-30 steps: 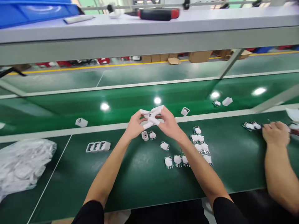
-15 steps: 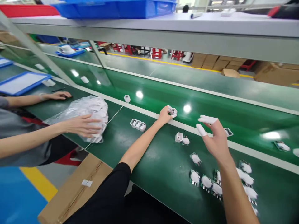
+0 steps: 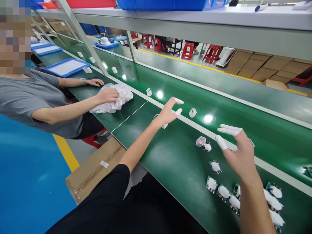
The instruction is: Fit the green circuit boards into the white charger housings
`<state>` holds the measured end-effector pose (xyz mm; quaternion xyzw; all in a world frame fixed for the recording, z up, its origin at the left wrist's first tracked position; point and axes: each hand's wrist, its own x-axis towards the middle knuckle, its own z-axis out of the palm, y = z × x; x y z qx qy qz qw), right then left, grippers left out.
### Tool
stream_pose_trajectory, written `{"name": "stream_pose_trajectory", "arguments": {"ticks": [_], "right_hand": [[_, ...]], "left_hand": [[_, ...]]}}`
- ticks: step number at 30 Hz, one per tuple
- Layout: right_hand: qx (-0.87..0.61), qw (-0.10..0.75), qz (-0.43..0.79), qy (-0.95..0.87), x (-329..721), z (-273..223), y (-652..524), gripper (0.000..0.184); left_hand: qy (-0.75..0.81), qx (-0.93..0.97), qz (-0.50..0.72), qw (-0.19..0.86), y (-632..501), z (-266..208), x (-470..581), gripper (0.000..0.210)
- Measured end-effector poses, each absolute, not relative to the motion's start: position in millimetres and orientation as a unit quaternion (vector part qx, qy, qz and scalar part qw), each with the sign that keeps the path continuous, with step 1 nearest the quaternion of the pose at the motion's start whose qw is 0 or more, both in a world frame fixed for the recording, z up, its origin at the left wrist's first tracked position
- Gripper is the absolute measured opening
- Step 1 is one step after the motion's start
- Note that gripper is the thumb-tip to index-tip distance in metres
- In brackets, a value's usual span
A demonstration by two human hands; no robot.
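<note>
My left hand (image 3: 168,112), with white finger cots on thumb and finger, is open and holds nothing. Just right of it a small white plastic housing (image 3: 192,112) stands on the green belt, apart from the fingers. Beneath my left wrist, other white housings (image 3: 164,126) are mostly hidden. My right hand (image 3: 240,152), also wearing white cots, hangs open over the bench with thumb and fingers apart. Left of it, an open-topped white housing (image 3: 201,141) touches or nearly touches a circuit board with a white pad (image 3: 207,147). Several similar boards (image 3: 223,191) lie around my right forearm, which covers some.
At left, a co-worker's hand (image 3: 109,95) rests on a clear bag of white parts (image 3: 124,94). Another housing (image 3: 149,92) rides farther left on the belt (image 3: 219,113). A shelf (image 3: 170,22) with a blue bin (image 3: 170,4) spans above. A cardboard box (image 3: 97,169) stands below the bench edge.
My left hand has let go of the white housing, drawing back left while the housing stays on the belt. My right hand remains open. The view has swung left; the co-worker's hand has closed at the bag.
</note>
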<state>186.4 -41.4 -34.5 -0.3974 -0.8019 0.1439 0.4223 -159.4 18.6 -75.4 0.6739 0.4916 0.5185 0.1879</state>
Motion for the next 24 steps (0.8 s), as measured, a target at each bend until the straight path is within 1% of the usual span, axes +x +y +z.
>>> {"name": "stream_pose_trajectory", "arguments": {"ticks": [2,4,6,8,11,13,14,17,19,20,22,24], "right_hand": [[-0.390,0.417,0.154,-0.807,186.7,-33.2,-42.8,0.027],[-0.396,0.386,0.168,-0.816,189.6,-36.0,-41.2,0.029],[-0.411,0.318,0.165,-0.838,195.0,-45.2,-36.4,0.037],[-0.434,0.221,0.138,-0.862,201.4,-60.4,-29.2,0.043],[-0.482,0.069,0.119,-0.865,208.2,-87.5,-17.6,0.045],[-0.503,0.003,0.144,-0.852,208.2,-102.3,-11.7,0.050],[-0.507,-0.012,0.158,-0.847,206.8,-107.8,-9.4,0.053],[-0.502,-0.007,0.174,-0.847,199.6,-117.4,-5.3,0.066],[-0.497,0.014,0.181,-0.849,194.4,-121.2,-4.3,0.065],[-0.494,0.024,0.184,-0.849,191.9,-123.1,-4.2,0.059],[-0.489,0.037,0.186,-0.851,187.0,-127.4,-4.3,0.042],[-0.481,0.042,0.191,-0.855,182.3,-131.7,-4.8,0.032]], "left_hand": [[0.515,0.697,0.463,0.187,-4.5,-88.9,-201.7,0.040],[0.560,0.673,0.427,0.228,-19.7,-109.8,-238.0,0.057],[0.581,0.628,0.438,0.276,-26.2,-132.6,-261.5,0.078],[0.582,0.597,0.465,0.297,-26.1,-151.7,-270.7,0.086],[0.573,0.571,0.498,0.312,-21.7,-167.0,-267.7,0.081],[0.573,0.559,0.510,0.314,-20.5,-169.5,-262.7,0.073],[0.576,0.555,0.513,0.311,-20.9,-169.5,-260.4,0.070],[0.587,0.554,0.509,0.299,-25.7,-168.7,-254.4,0.060],[0.594,0.561,0.498,0.291,-30.0,-168.9,-249.8,0.053],[0.597,0.565,0.492,0.287,-32.0,-169.2,-247.0,0.050],[0.605,0.580,0.474,0.271,-35.6,-169.7,-240.4,0.046],[0.609,0.598,0.452,0.258,-38.2,-169.8,-232.7,0.045]]}}
